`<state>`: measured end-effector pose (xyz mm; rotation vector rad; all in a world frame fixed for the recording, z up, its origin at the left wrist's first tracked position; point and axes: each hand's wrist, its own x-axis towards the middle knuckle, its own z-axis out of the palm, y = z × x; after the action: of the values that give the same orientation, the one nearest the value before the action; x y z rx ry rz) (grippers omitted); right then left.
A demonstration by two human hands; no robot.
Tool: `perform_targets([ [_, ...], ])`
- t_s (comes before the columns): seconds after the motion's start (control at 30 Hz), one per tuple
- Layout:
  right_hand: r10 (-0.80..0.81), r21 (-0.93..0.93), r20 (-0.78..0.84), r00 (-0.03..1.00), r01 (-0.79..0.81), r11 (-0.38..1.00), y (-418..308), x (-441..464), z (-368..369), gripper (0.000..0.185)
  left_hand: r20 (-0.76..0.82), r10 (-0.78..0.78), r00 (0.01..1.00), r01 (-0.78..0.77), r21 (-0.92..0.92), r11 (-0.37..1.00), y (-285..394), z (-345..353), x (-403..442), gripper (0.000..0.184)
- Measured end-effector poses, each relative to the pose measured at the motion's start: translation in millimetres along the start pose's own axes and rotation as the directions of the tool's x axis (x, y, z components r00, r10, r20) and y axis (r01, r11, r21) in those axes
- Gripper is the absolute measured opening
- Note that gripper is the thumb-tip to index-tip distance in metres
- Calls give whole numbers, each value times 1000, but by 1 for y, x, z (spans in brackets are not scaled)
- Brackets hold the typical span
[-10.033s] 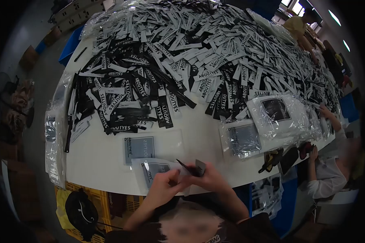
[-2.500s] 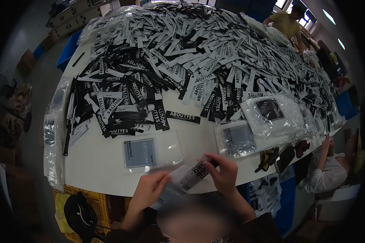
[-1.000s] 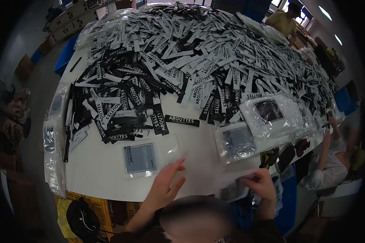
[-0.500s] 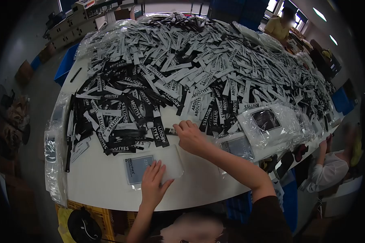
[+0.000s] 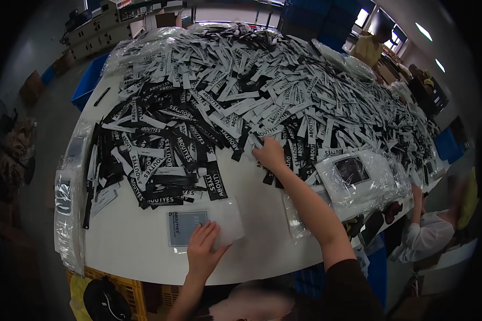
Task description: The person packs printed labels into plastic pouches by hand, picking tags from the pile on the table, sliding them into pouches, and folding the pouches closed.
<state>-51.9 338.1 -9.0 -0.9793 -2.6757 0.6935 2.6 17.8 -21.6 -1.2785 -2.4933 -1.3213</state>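
Observation:
My left hand (image 5: 204, 245) lies with its fingers stretched over a clear plastic bag (image 5: 229, 218) on the table; a grey-blue printed panel (image 5: 184, 227) shows in the bag's left part. Farther up and to the right, my right hand (image 5: 270, 154) is at the near edge of a large heap of narrow flat packets (image 5: 241, 91), black and white, many printed ABOUTYES. Its fingers close around the end of a narrow packet (image 5: 257, 141), partly hidden by the hand. Black packets (image 5: 166, 142) lie thickly to the left of it.
Stacked clear bags with a dark printed square (image 5: 352, 169) stand on the right. Plastic-wrapped bags (image 5: 69, 214) line the table's (image 5: 144, 251) left edge. Blue bins (image 5: 89, 80) flank the table. One person (image 5: 368, 49) is at the back right, another person (image 5: 428, 230) at the right.
My right hand has moved up and away from me, from above the bag to the heap's edge. The black packet at its fingertips is gone from its earlier place. My left hand stays on the bag.

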Motion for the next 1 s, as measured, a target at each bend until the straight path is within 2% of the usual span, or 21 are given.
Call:
perform_targets([
  [0.07,-1,195,-21,1000,5,981,6,-7,-10,28,23,-5,1000,6,-48,999,1,-3,1,44],
  [0.13,7,449,-26,1000,5,893,0,-21,-28,23,37,6,999,-4,-40,999,1,-6,4,40],
  [0.17,11,451,-25,1000,1,892,-8,-37,-39,23,53,12,998,-11,-36,999,1,-6,3,35],
  [0.23,-80,609,-84,993,115,785,-19,-82,-53,19,20,-26,999,27,-69,997,-6,-1,-1,31],
  [0.3,-70,724,-69,995,99,683,-27,-137,-61,16,-23,-64,998,61,-106,993,-3,-3,-2,28],
  [0.33,-99,716,-186,978,203,668,-23,-155,-46,14,60,-302,952,307,-152,939,5,-10,-1,27],
  [0.37,-127,696,-299,946,307,649,-17,-169,-29,12,149,-517,843,537,-178,825,11,-13,-1,27],
  [0.4,-33,842,-152,988,147,520,-9,-184,-18,12,147,-519,842,539,-178,824,13,-13,-6,27],
  [0.43,38,934,14,999,-27,357,-3,-200,-10,12,-17,-448,894,432,-228,872,14,-12,-13,29],
  [0.47,78,953,-52,996,26,301,-4,-222,-6,11,-186,-364,912,313,-255,915,15,-13,-16,30],
  [0.5,123,966,-112,986,79,247,-6,-242,-3,11,-184,-363,913,314,-249,916,19,-14,-16,30],
  [0.53,130,968,-107,986,73,240,-5,-253,2,11,-310,-179,934,128,-179,975,26,-17,-16,32],
  [0.57,83,868,-244,966,179,464,-4,-263,7,11,-414,17,910,-59,-88,994,34,-19,-17,33],
  [0.6,4,704,-363,932,272,657,-4,-271,10,13,-404,21,914,-60,-84,995,41,-18,-19,33],
  [0.73,-20,770,-399,917,347,536,-4,-284,0,15,-312,33,950,-81,-142,986,57,0,-28,35],
  [0.8,-78,696,-244,967,231,680,1,-279,-1,16,-220,46,974,-81,-152,985,61,4,-33,39],
  [0.83,-8,722,-148,989,114,682,3,-281,7,17,-207,49,977,-82,-155,985,63,4,-35,39],
  [0.87,0,722,-152,988,111,683,9,-281,14,17,-129,42,991,-61,-153,986,64,6,-35,41],
  [0.93,184,912,64,981,-132,388,14,-282,18,17,-54,26,998,-34,-152,988,68,10,-36,44],
  [0.97,185,912,67,980,-135,387,13,-284,18,17,4,80,997,-80,-110,991,68,10,-36,45],
  [1.0,102,916,65,993,-99,389,3,-281,9,16,64,129,990,-125,-67,990,68,10,-37,47],
])
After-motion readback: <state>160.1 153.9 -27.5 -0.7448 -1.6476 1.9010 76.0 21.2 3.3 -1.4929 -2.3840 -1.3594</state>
